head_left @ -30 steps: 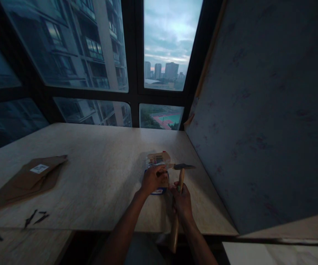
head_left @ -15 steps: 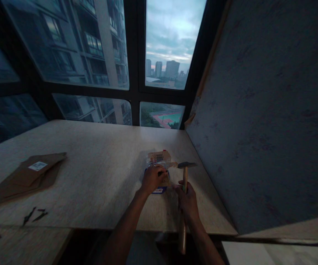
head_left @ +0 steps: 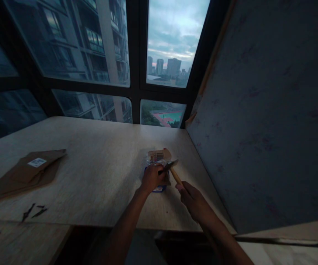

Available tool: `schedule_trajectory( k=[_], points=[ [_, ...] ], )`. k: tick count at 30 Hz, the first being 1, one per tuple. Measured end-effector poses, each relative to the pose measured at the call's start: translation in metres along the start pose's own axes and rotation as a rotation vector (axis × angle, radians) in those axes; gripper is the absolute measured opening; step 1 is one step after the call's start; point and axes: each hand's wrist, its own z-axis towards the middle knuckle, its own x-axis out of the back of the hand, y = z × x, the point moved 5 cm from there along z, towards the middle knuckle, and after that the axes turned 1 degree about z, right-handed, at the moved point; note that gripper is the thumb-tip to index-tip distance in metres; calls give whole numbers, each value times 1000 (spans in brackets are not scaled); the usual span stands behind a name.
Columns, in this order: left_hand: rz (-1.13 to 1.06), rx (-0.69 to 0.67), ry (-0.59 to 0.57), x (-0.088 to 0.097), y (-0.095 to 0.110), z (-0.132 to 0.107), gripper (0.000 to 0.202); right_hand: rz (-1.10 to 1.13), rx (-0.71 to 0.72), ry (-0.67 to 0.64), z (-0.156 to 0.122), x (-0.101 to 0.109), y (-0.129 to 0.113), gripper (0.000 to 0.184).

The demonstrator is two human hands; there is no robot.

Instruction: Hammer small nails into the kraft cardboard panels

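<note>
And the hammer [head_left: 172,165] comes down: half a second ago its wooden handle stood nearly upright with the head level above the tabletop, and now it is tipped forward and to the left, the dark head right up against the fingers of the left hand [head_left: 151,178]. The right hand [head_left: 193,200] has slid back toward the near edge and is wrapped fully round the lower part of the handle. That is a closed fist low on the shaft, a grip that gives the head its swing, I'd say. The left hand hasn't budged: fingers bent over the small packet [head_left: 159,156], pressing it flat to the wooden tabletop [head_left: 98,154] so it can't skate away under the head. Whether those fingertips also pinch something small I cannot tell, the light is too dim. The packet sits near the table's right edge, closer to the near edge than to the window side, tan card at the far end and a blue part poking out below the palm. The tall upright board [head_left: 258,110] rises just beyond that right edge. Well apart by the left edge lies a flat brown envelope [head_left: 26,173] with a white label, and a few dark nails [head_left: 33,212] lie scattered at the near left corner.
</note>
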Motion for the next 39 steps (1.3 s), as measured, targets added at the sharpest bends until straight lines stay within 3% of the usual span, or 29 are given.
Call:
schedule_trajectory(
  k=[2, 8, 14, 20, 27, 34, 39],
  points=[
    [19, 5, -3, 0, 0, 0, 14, -51, -7, -4, 1, -2, 4, 39],
    [-59, -23, 38, -1, -1, 0, 15, 101, -30, 86, 3, 0, 5, 42],
    [-80, 9, 52, -3, -6, -1, 12, 114, -140, 48, 10, 3, 12, 41],
    [-69, -12, 60, -4, -5, 0, 14, 156, -81, 75, 2, 13, 1, 43],
    [-54, -21, -4, -1, 0, 0, 16, 163, -104, 67, -1, 0, 25, 41],
    [-93, 16, 42, -2, -4, 1, 12, 270, -207, 144, -19, -8, 39, 51],
    [-127, -9, 47, 0, -3, 0, 10, 316, -197, 250, -27, -16, 45, 49]
  ],
)
